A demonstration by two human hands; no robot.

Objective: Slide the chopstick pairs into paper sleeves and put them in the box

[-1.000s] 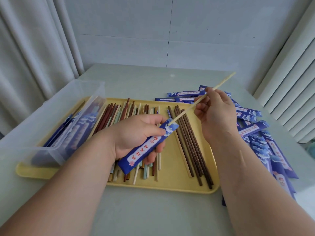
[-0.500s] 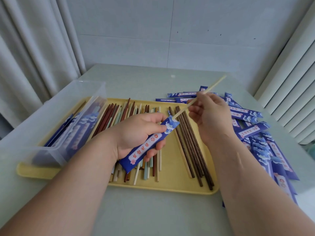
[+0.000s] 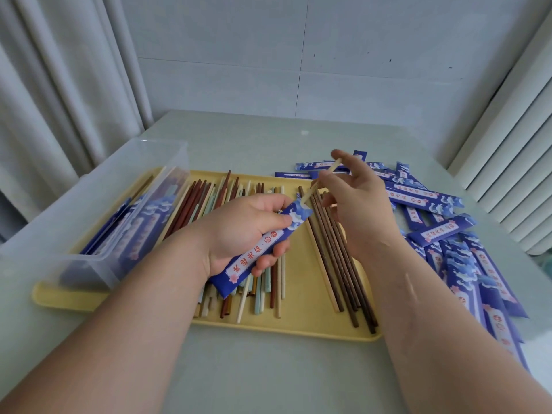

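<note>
Chopsticks (image 3: 310, 194) slant far-R, near tip in sleeve (image 3: 257, 249).

Blue paper sleeves (image 3: 442, 228), yellow tray (image 3: 304, 294)
Sleeves carry white clouds and a white label with red characters; chopsticks (image 3: 337, 264) run dark brown, rust, cream and pale teal.

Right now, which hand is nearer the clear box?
Left. The left hand holds a sleeve right of the box; the right hand is farther right, pinching a chopstick.
</note>
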